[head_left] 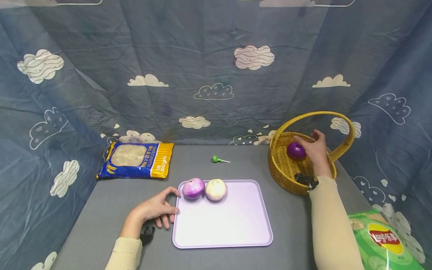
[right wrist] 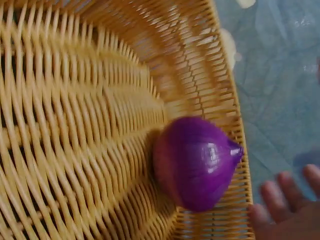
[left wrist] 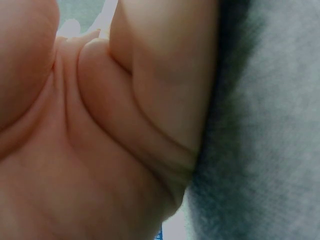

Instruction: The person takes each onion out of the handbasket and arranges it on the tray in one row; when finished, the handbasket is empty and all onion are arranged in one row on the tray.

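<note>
My right hand (head_left: 316, 150) reaches into a wicker basket (head_left: 281, 168) with a tall handle. Inside lies a dark purple onion (right wrist: 197, 162), its pointed tip toward the wall. In the right wrist view, spread fingers (right wrist: 280, 197) stand apart from the onion. At the left rim of a pale lilac tray (head_left: 224, 225), my left hand (head_left: 158, 207) has its fingertips right against the edge, holding nothing up. A light purple onion (head_left: 193, 188) and a whitish onion (head_left: 216, 189) sit side by side in the tray's back left corner. The left wrist view shows mostly palm (left wrist: 90, 185).
A blue and yellow pasta bag (head_left: 135, 160) lies at the back left. Behind the tray is a green-wrapped lollipop (head_left: 217, 159). At the front right rests a green chip bag (head_left: 384, 240), partly behind the right sleeve. Cloud-patterned cloth (head_left: 216, 112) hangs around the grey table.
</note>
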The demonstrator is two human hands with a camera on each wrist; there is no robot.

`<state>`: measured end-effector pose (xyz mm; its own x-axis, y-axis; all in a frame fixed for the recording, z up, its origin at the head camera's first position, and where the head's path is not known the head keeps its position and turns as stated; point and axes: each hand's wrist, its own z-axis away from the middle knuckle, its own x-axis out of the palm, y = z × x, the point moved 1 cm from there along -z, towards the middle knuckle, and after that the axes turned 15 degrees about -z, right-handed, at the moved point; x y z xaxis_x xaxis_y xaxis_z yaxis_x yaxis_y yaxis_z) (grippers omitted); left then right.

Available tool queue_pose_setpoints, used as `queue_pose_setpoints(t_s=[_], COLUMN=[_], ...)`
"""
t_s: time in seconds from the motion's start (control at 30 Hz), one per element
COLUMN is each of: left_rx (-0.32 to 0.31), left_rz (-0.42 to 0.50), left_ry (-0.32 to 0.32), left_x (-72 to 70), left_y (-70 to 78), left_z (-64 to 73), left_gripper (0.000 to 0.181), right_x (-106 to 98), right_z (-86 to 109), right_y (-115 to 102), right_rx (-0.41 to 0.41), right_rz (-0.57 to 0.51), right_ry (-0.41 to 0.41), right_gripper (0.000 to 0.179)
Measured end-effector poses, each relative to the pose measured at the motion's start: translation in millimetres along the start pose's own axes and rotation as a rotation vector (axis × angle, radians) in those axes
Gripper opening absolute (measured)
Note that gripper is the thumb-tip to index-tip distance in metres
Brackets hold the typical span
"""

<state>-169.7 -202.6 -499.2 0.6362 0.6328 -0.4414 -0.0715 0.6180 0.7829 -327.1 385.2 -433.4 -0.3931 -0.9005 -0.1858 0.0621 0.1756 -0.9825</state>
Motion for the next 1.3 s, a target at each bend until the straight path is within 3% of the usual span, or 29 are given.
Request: queue_pose_setpoints(t_s=[0.2, 0.4, 0.63, 1.3], left_rx=[-0.008, -0.016, -0.005, 0.008], left_rz=[-0.006, -0.009, -0.010, 0.001], left_ry=[0.008, 0.009, 0.009, 0.000], left_x=[-0.5, 0.4, 1.2, 1.5], left_y=[1.2, 1.5, 1.1, 0.0], left_z=[-0.2, 0.1, 0.1, 0.1], left_gripper=[0.057, 0.057, 0.056, 0.056], right_x=[1.3, 0.5, 1.1, 0.1], right_z=[-3.5, -6.0, -8.3, -6.5], right_y=[10.3, 19.4, 29.5, 34.1], right_rx=[0.017, 0.085, 0.099, 0.140], right_rz=[-0.045, -0.020, -0.034, -0.027], right_ry=[-0.023, -0.074, -0.092, -0.173], right_gripper=[0.112, 0.117, 0.114, 0.112])
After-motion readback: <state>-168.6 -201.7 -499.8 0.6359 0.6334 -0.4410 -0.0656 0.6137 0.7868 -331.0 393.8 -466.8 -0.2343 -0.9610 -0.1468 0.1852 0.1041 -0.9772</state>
